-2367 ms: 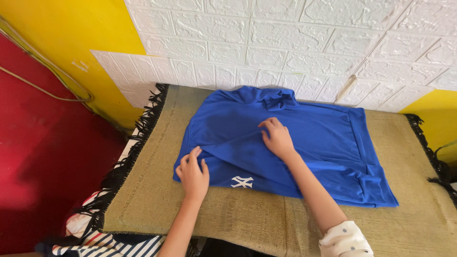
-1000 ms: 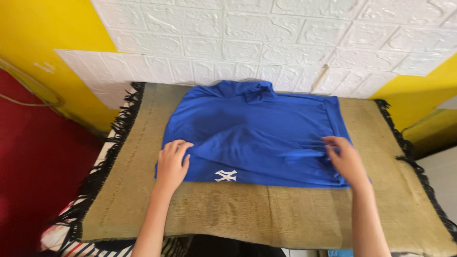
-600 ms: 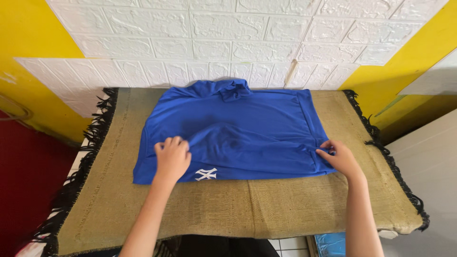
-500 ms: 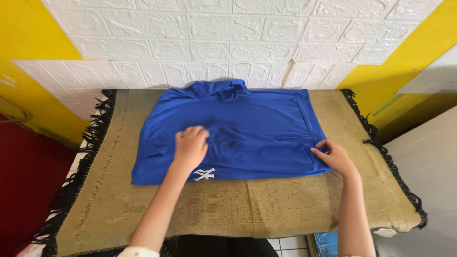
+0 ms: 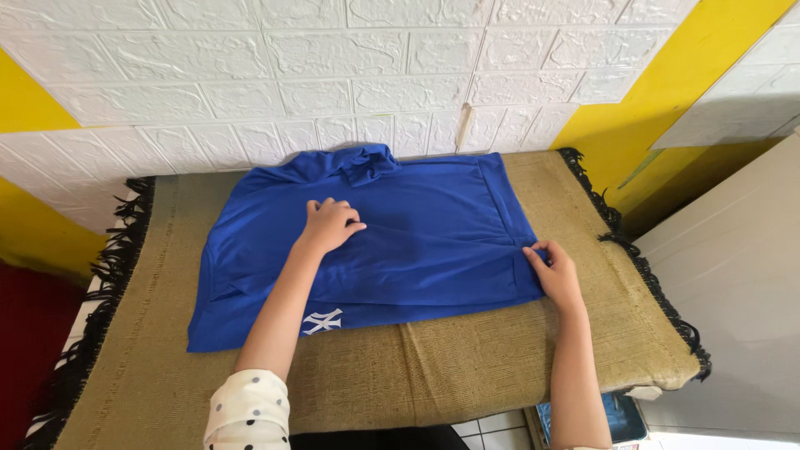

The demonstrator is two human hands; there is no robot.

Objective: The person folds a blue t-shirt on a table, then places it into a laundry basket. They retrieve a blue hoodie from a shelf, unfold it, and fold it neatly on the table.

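Presently the left hand [image 5: 331, 225] lies palm-down at frame centre, fingers loosely curled and close together, pressing flat on the blue garment [image 5: 417, 242]. Its white polka-dot sleeve [image 5: 247, 412] shows at the bottom edge. The right hand [image 5: 553, 275], right of centre, pinches the garment's lower right corner, thumb on top of the cloth and fingers bent at the edge.

Garment: smooth, thin knit with a slight sheen, folded to a rough trapezoid, wider toward the lower left. Collar bunched at the upper middle against the wall. Small white crossed emblem [image 5: 322, 321] near the lower hem. A few shallow creases run from the right hand toward the centre.

It lies on a coarse woven mat [image 5: 467, 367], tan-olive, burlap-like, with black fringe [image 5: 100, 300] on both short sides, draped over the counter. Behind: white embossed brick-pattern wall panel [image 5: 333, 67], yellow painted wall [image 5: 667, 92] at upper right.
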